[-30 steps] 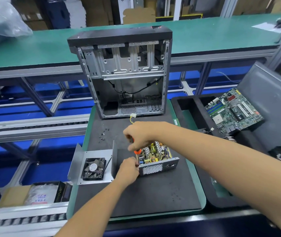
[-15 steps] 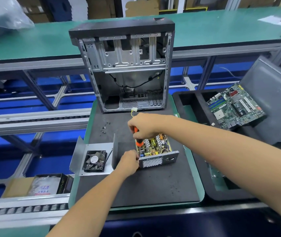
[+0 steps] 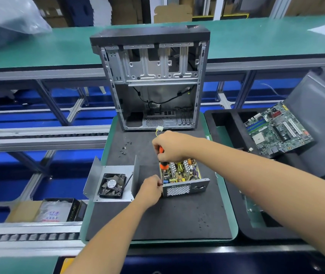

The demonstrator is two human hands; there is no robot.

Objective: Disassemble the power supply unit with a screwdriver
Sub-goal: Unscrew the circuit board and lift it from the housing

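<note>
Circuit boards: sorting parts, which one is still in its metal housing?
The yellowish power supply board beside the orange-handled screwdriver sits in its grey housing; the green motherboard lies bare in the black tray.

A dark foam mat [image 3: 157, 220] covers the green desk [image 3: 233, 226]. Directly on it stand an open computer case [image 3: 151, 80] at the far edge, a power supply [image 3: 183, 178] (its cover off), a metal cover with a fan [image 3: 111, 183] and scattered loose screws [image 3: 125, 148].
</note>
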